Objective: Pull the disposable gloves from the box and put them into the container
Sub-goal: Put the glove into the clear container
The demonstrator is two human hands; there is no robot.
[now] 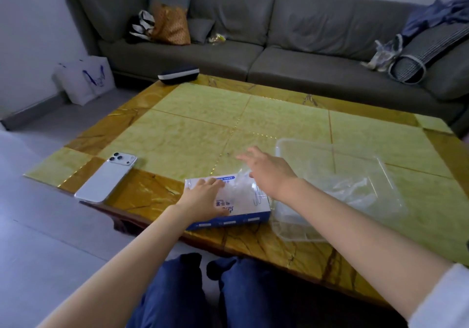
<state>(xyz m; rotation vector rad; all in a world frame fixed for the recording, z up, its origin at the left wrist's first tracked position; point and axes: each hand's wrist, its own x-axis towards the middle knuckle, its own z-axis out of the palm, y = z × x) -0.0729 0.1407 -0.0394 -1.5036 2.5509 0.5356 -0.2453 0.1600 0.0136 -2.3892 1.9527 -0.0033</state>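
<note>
Pressing flat with straight fingers, the left hand (205, 195) pins the box (243, 220) to the near edge of the table (203, 114). The right hand (266, 173) hovers over the box's far end, fingers stretched out and blurred. A clear glove (241, 183) stands up out of the opening under its palm, but I cannot tell whether the thumb pinches that film or is only near it.

The container (291, 233) sits just beside the box on the right, with crumpled clear gloves (355, 188) already lying in it.

To do this pull well, I would take the glove low, near the slot, between thumb and fingertips. Drawing it up and rightward in one smooth sweep toward the container should help. The left palm should bear down so the light box does not lift or slide. A jerk could drag out several gloves at once. A phone (106, 175) lies well to the left, out of the way.
</note>
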